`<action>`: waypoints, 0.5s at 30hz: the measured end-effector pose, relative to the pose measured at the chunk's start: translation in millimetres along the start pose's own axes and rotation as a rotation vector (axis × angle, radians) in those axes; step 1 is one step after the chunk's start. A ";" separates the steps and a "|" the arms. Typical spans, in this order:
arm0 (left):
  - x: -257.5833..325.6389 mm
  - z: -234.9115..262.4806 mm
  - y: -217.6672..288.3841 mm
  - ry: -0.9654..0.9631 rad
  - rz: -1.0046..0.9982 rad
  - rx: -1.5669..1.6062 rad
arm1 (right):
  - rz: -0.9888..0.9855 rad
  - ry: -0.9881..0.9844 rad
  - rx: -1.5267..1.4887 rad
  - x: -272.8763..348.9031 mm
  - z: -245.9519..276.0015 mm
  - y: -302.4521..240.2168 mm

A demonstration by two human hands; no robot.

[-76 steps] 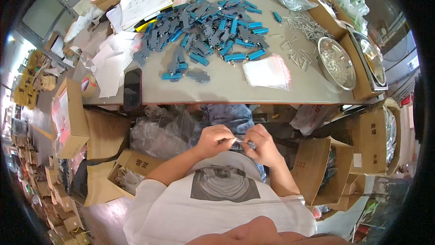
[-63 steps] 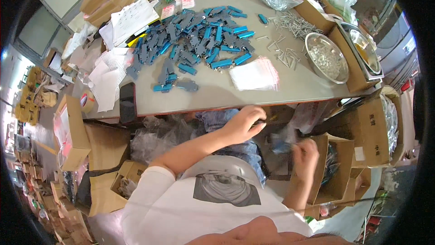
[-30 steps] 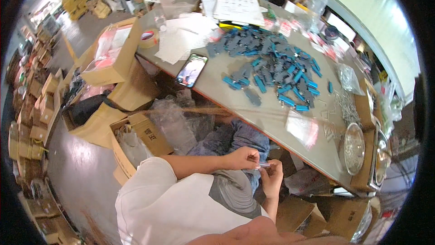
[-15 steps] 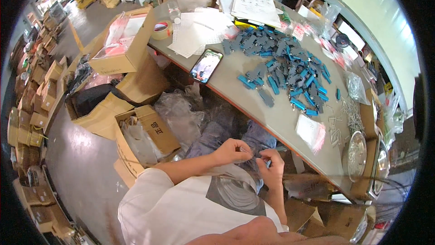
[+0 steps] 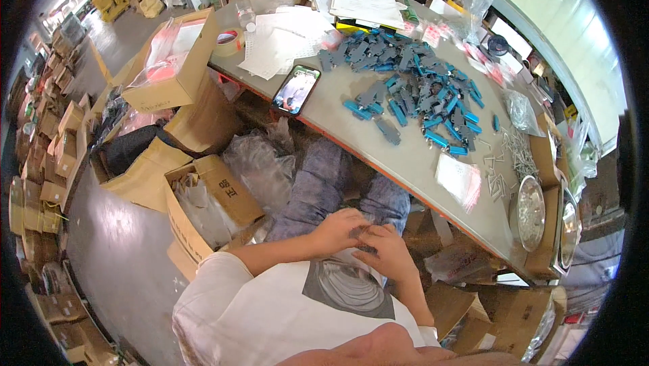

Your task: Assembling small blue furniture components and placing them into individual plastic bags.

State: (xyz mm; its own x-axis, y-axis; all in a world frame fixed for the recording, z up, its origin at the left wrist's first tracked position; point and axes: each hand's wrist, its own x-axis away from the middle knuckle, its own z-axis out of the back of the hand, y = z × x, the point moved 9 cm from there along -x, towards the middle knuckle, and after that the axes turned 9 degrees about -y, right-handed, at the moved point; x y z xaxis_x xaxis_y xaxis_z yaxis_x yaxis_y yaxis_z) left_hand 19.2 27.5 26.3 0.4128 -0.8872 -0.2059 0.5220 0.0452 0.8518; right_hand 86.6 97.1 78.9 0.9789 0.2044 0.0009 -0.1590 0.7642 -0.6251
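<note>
My left hand [image 5: 338,232] and my right hand [image 5: 387,254] meet above my lap, fingers bent and closed together. Whatever they hold between them is covered by the fingers. On the table [image 5: 341,119] beyond them lies a large heap of small blue and dark grey pieces [image 5: 433,92], with a few strays at its near edge. Closer to my right hand, a stack of small clear plastic bags [image 5: 457,180] with reddish edges rests near the table's front edge. Loose screws [image 5: 519,153] are scattered to the right of the heap.
A phone [image 5: 297,89] lies at the table's left edge, beside paper sheets [image 5: 277,44] and a tape roll [image 5: 229,42]. Metal bowls [image 5: 528,214] stand at the right corner. Left of my legs is an open carton [image 5: 233,190] with plastic bags; another box [image 5: 159,99] sits higher behind it.
Both hands have drawn closer together, and my right hand has turned over so that its back shows. The clear and bluish bits seen at the fingertips before are now hidden. The view has shifted slightly.
</note>
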 end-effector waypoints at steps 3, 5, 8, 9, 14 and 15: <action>2.3 5.7 18.4 0.107 -0.112 -0.190 | 0.086 -0.021 0.267 -1.1 6.0 -17.4; 1.6 4.5 19.2 0.120 -0.138 -0.261 | 0.118 -0.083 0.257 -1.1 -6.5 -16.3; -1.0 -37.1 -11.6 -0.291 -0.017 -0.223 | -0.039 -0.346 -0.161 -1.8 -50.5 20.3; 0.5 -34.7 -5.4 -0.219 -0.081 -0.198 | -0.004 -0.352 -0.103 -1.1 -54.6 19.2; -6.3 -30.5 -23.1 -0.277 0.137 0.039 | 0.027 -0.455 -0.064 -18.7 -39.9 23.0; -7.6 -25.8 -20.3 -0.264 0.132 0.145 | 0.044 -0.394 -0.148 -29.1 -22.4 27.6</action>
State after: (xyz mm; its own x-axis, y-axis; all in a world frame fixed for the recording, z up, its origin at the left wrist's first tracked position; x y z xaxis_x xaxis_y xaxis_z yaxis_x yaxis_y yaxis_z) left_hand 24.7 45.2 -1.8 0.2527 -0.9672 0.0267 0.3567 0.1188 0.9266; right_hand 56.6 98.5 44.1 0.8429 0.4753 0.2523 -0.1515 0.6595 -0.7362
